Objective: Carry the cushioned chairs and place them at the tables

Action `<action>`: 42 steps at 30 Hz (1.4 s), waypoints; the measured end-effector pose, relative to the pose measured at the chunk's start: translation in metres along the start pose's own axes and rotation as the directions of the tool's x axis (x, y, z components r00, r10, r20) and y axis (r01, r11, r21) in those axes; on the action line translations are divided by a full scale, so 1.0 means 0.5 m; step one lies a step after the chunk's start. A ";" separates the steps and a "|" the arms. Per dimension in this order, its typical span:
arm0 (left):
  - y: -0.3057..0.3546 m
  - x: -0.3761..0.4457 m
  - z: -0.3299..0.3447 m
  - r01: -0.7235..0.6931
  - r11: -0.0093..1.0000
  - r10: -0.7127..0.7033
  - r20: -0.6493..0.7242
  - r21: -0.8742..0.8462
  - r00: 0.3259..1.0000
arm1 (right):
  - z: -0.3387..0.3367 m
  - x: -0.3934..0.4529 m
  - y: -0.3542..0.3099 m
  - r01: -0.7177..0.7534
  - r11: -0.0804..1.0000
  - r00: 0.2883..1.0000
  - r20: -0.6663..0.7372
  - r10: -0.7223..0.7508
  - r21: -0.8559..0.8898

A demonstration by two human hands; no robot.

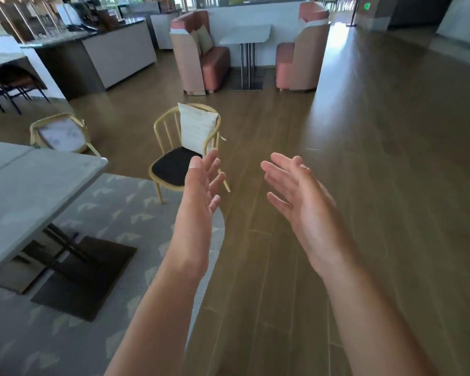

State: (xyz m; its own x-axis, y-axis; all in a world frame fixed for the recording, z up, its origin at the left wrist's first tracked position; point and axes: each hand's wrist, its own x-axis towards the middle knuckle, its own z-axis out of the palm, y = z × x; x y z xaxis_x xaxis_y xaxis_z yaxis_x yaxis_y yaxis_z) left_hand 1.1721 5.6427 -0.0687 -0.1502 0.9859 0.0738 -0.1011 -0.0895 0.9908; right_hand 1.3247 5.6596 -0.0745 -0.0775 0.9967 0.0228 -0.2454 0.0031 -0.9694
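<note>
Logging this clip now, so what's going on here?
A person reaches both empty hands, left hand and right hand, fingers open, toward a wooden chair with a black seat cushion and a white pillow. Nothing is held yet. The chair stands at the rug's edge, apart from the grey table on the left.

place: looks like a cafe or hotel lounge
seating: pink booth sofas (pixel 201 52) facing across a white table (pixel 246 33)
service: long counter (pixel 98 47) with glassware
extras: wooden chair (pixel 185 147), patterned carpet (pixel 65 335), wood floor (pixel 364 158)
</note>
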 end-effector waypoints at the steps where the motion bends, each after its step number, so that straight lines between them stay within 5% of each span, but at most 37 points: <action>1: -0.006 0.027 0.014 0.008 1.000 -0.008 0.018 0.003 1.000 | -0.015 0.024 0.000 -0.002 1.000 1.000 -0.027 0.002 0.001; 18: -0.036 0.636 0.177 -0.027 0.996 0.048 0.262 -0.084 0.964 | -0.127 0.537 -0.062 0.136 0.988 0.933 -0.327 -0.153 -0.075; 26: -0.057 0.816 0.232 0.002 0.995 0.030 0.309 -0.103 0.950 | -0.161 0.713 -0.069 0.120 0.989 0.938 -0.315 -0.142 -0.088; 42: -0.078 1.136 0.485 -0.032 0.999 0.032 0.189 -0.002 0.981 | -0.399 1.099 -0.126 0.166 0.986 0.968 -0.192 -0.165 -0.010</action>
State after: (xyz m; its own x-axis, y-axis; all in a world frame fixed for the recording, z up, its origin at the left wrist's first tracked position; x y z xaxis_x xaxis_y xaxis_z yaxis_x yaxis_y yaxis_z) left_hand 1.3290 6.2407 -0.0380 0.0351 0.9914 0.1258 -0.0983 -0.1218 0.9877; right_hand 1.4902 6.2231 -0.0498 0.1505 0.9794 0.1347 -0.2456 0.1690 -0.9545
